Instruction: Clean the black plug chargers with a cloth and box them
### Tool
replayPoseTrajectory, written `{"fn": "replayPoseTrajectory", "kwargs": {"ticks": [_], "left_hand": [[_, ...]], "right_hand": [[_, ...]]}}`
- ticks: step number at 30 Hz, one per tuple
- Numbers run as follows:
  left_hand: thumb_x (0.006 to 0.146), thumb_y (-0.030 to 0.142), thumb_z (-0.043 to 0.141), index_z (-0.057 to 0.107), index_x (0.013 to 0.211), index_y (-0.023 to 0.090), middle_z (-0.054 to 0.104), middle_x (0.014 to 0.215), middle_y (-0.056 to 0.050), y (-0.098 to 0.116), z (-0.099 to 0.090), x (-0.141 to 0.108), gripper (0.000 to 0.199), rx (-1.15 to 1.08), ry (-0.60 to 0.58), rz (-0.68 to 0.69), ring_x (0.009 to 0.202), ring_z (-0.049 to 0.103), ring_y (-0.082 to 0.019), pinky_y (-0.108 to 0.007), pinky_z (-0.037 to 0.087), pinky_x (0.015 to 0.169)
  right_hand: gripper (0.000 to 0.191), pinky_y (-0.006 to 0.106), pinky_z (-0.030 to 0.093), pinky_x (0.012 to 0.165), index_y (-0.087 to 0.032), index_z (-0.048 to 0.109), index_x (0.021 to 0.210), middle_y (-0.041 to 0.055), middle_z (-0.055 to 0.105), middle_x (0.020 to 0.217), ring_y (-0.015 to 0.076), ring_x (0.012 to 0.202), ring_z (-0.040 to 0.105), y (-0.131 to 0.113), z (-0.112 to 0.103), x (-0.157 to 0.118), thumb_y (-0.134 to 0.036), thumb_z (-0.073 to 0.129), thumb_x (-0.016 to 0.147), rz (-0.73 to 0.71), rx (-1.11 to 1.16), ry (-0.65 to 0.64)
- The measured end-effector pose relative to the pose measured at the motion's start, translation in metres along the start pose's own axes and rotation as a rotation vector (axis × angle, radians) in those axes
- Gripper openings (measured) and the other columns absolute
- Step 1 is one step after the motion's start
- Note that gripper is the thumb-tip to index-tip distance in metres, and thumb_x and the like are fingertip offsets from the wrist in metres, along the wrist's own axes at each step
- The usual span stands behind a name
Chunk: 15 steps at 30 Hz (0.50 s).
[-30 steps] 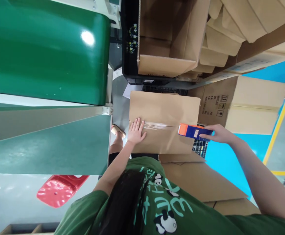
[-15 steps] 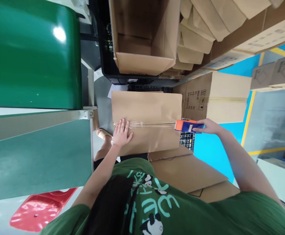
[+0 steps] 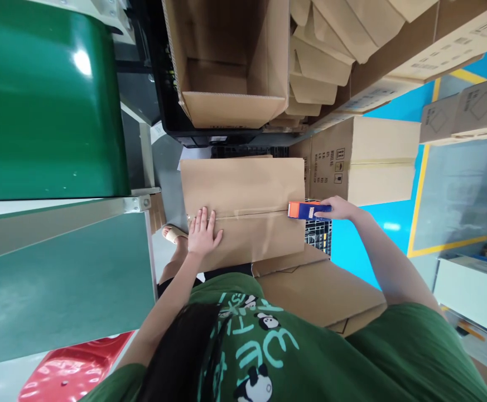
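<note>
A closed cardboard box (image 3: pixel 243 181) lies in front of me, its two top flaps meeting along a middle seam. Clear tape (image 3: pixel 247 213) runs along that seam. My left hand (image 3: pixel 202 233) rests flat on the box's left end, fingers spread, over the seam. In my right hand (image 3: pixel 338 207) is an orange and blue tape dispenser (image 3: pixel 310 211), gripped at its blue end. Its orange head touches or hovers just over the right end of the seam; I cannot tell which.
An open carton (image 3: pixel 235 106) sits in a black crate ahead. Folded cartons (image 3: pixel 322 67) stand at the upper right, and a printed box (image 3: pixel 381 159) is right of my box. A green table (image 3: pixel 63 290) borders the left; a red stool (image 3: pixel 76 374) is below it.
The view has shifted slightly. My right hand and the tape dispenser stay at the right end of the seam, somewhat closer in over the box edge. My left hand stays flat on the box.
</note>
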<state>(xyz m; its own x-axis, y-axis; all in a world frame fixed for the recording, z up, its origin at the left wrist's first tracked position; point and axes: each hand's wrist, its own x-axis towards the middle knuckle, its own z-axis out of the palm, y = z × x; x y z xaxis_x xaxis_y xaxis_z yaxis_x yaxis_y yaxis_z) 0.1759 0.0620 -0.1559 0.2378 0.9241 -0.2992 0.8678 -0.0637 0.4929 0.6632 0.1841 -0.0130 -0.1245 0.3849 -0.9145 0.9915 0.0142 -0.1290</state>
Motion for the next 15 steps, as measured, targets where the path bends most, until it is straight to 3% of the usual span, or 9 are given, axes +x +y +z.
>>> {"fn": "replayPoseTrajectory", "kwargs": {"ticks": [11, 15], "left_hand": [[0.095, 0.052, 0.058, 0.037, 0.153, 0.022, 0.026, 0.166, -0.014, 0.001, -0.003, -0.003, 0.068, 0.046, 0.002, -0.005, 0.151, 0.027, -0.036, -0.064, 0.022, 0.121], [0.096, 0.044, 0.059, 0.040, 0.151, 0.023, 0.027, 0.165, -0.014, 0.026, -0.010, 0.009, 0.062, 0.095, 0.005, 0.072, 0.150, 0.028, -0.037, -0.065, 0.024, 0.120]], "right_hand": [[0.041, 0.038, 0.056, 0.087, -0.016, 0.065, 0.113, 0.0054, 0.069, 0.104, 0.0170, 0.092, 0.067, -0.004, 0.003, 0.008, -0.052, 0.056, 0.097, 0.000, -0.080, 0.017], [0.039, 0.039, 0.055, 0.090, -0.016, 0.066, 0.110, 0.0061, 0.069, 0.105, 0.0175, 0.095, 0.067, -0.005, 0.011, 0.014, -0.052, 0.057, 0.097, -0.001, -0.103, 0.052]]}}
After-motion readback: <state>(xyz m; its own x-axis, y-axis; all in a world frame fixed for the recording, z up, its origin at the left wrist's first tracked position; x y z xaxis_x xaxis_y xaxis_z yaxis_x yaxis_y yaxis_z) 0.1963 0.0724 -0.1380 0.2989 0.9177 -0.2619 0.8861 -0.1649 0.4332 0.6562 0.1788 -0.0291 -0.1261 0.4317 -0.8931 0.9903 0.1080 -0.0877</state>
